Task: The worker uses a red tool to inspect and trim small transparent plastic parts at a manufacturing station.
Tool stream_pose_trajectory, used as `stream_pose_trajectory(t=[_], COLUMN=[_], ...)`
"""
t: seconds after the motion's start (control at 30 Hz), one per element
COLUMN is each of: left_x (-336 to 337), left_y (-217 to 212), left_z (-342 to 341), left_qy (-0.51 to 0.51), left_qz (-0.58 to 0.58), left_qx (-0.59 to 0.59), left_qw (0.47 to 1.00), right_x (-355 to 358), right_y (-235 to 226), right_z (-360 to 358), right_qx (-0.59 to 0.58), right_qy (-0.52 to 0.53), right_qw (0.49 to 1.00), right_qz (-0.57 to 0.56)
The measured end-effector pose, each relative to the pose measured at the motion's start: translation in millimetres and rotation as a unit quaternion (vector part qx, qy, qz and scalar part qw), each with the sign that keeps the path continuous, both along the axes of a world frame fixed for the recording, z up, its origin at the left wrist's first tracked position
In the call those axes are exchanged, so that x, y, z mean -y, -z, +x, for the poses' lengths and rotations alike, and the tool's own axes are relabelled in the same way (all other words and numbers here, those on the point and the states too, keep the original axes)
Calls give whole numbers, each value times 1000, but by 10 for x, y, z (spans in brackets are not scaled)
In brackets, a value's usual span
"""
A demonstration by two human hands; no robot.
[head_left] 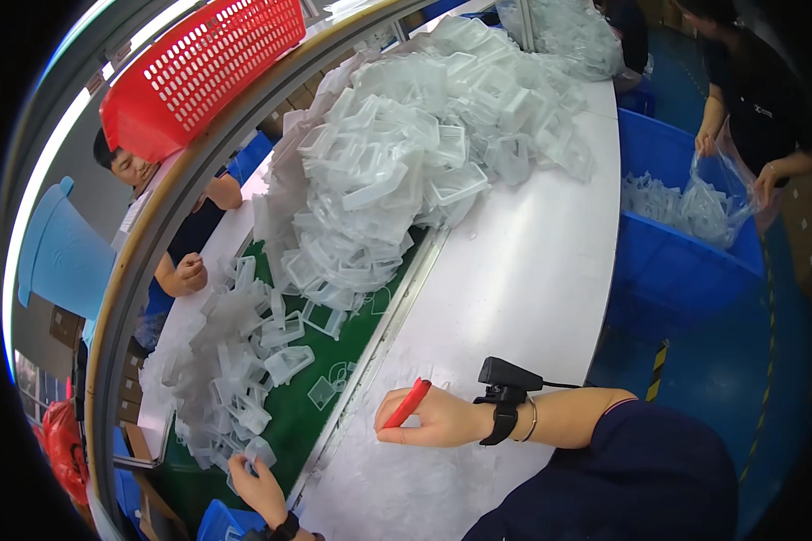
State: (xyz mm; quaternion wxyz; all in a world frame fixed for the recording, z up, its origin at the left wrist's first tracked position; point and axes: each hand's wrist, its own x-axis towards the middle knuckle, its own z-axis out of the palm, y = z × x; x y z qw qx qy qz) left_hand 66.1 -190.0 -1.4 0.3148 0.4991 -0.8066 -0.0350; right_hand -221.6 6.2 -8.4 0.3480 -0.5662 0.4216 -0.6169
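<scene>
My right hand [438, 420] is closed around a red pen-shaped tool [409, 404] above the white tabletop. What the tool's tip looks like cannot be made out. Lower left, my left hand [258, 491] pinches a small clear plastic part [260, 451] at the edge of a loose heap of similar box-shaped parts [235, 379]. The heap lies along the green conveyor belt [299, 397]. Thin clear frames and scraps [329, 386] lie on the belt to the right of the heap.
A tall pile of clear plastic parts [397, 135] covers the far table. A blue bin [686, 239] stands at right, where a person handles a clear bag. Another person's hand [186, 273] rests across the belt. A metal frame carries a red basket [203, 72]; a blue bin [228, 521] sits below.
</scene>
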Motion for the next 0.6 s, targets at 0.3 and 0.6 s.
stream_pose_trajectory(t=[0.3,0.6], left_x=[-1551,-1728], left_y=[-179,-146], left_z=[-797,-888], left_qy=[145,262], left_qz=[214,441], left_qx=[-392,-536], left_qw=[883,670], right_x=[-115,-119], right_y=[-159,-167], right_z=[74,147], right_qx=[33,-29], right_qy=[-34,-60], right_qw=[997,996], right_qz=[-60,-66])
